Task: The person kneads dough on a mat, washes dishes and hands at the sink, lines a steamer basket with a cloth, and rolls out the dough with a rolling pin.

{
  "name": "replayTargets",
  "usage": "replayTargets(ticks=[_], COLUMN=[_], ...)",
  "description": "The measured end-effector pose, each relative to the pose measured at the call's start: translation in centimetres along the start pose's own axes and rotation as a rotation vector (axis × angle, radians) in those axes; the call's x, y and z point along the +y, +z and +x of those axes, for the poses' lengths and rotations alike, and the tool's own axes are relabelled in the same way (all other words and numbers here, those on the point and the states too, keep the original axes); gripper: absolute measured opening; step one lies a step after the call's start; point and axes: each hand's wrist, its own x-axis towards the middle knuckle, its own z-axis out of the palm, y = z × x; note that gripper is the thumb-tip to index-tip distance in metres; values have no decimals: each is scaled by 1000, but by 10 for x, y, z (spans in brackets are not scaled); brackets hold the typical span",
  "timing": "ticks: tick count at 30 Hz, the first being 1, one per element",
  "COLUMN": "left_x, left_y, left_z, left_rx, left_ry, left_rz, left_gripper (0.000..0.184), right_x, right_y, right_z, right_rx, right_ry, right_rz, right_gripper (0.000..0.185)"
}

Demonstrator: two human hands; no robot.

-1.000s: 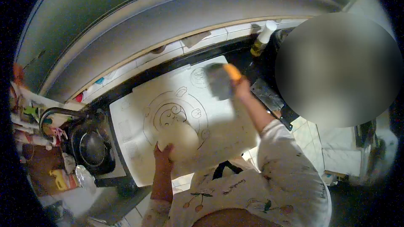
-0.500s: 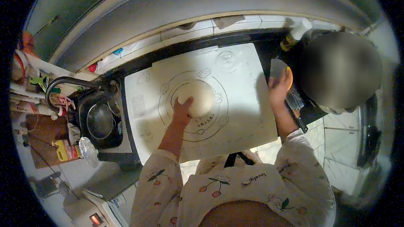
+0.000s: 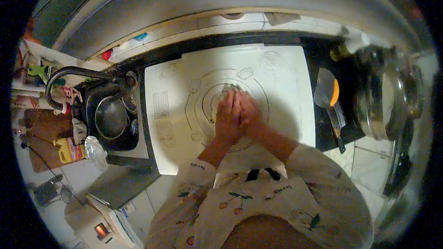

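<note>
Head view: the left hand (image 3: 228, 115) and the right hand (image 3: 249, 112) are together over the middle of a white mat (image 3: 290, 110), side by side and touching. The fingers of both are extended and point towards the back of the counter; neither hand is seen closed in a grip. The palms are hidden, and what lies beneath them cannot be determined. The mat lies on the black countertop (image 3: 304, 41), bearing printed circles and small drawings, with the hands over the circles. Just beside its right edge, a scraper (image 3: 324, 87) with an orange handle rests on the countertop, near a knife (image 3: 338, 120) with a dark handle. Further right are a bottle (image 3: 343, 51), blurred, and metal pots (image 3: 369, 115). Left of the mat are a sink (image 3: 106, 145) and a black faucet (image 3: 76, 70).
</note>
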Motion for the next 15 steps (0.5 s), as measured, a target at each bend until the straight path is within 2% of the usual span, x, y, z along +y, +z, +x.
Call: replayTargets(ticks=[1,2,4,6,8,11,13,14,15], left_x=[-3,-3,-18,-29,-35,-30,-24,-20,-20], left_y=[-2,-7,0,-2,-8,-3,5,8,5], left_z=[2,-2,3,17,27,15,-16,-27,-26], left_rx=[-1,-14,9,-13,7,9,8,4,23], left_ry=[2,-1,16,-27,-10,-68,-125,-161,-120], left_rz=[28,56,221,124,41,97,240,303,276], left_gripper=[67,69,74,75,76,74,73,72,71], right_x=[-5,-16,-8,12,13,19,28,11,5], right_y=[-7,-13,5,28,28,26,40,15,1], right_z=[2,3,15,27,34,26,7,1,3], right_rx=[-79,-47,21,103,103,133,151,157,124], right_ry=[-44,-8,5,-49,-40,-117,-169,-107,-83], right_rz=[-159,-55,-151,-219,-156,-118,-149,1,-16], right_gripper=[56,61,62,61,59,57,57,58,56])
